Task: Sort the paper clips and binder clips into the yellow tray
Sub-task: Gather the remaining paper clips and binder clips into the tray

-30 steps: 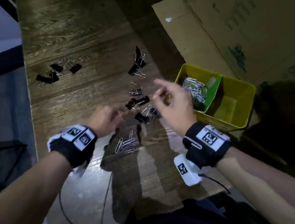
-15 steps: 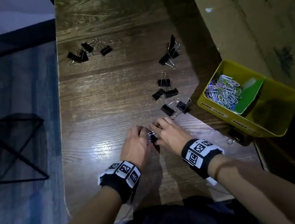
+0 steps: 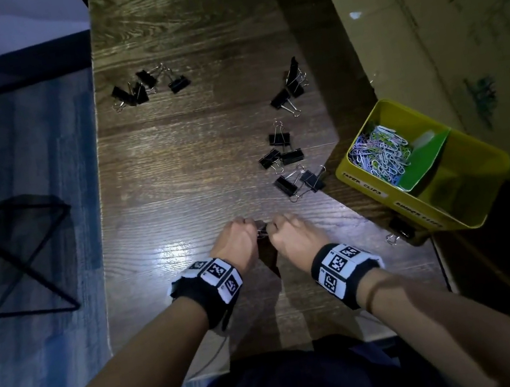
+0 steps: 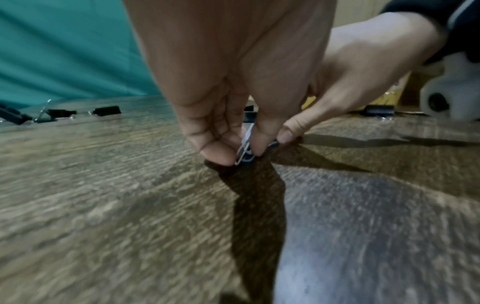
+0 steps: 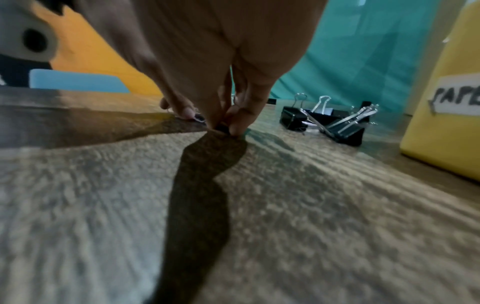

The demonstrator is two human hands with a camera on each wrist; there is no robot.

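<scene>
Head view: left hand (image 3: 236, 242) and right hand (image 3: 293, 237) meet low on the wooden worktop (image 3: 192, 170); binder clips (image 3: 287, 154) lie at 1 o'clock, yellow tray (image 3: 433, 220) at 3 o'clock.

Left wrist: fingers (image 4: 215, 148) pinch paper clips (image 4: 245, 152).

Right wrist: fingertips (image 5: 235, 127) pinch something dark, unidentified. Thin clips may slip when lifted. Teal backdrop behind.

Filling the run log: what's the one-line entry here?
hands: both pinching paper clips on table | yellow tray: paper clips in one compartment | binder clips: unsorted
</scene>
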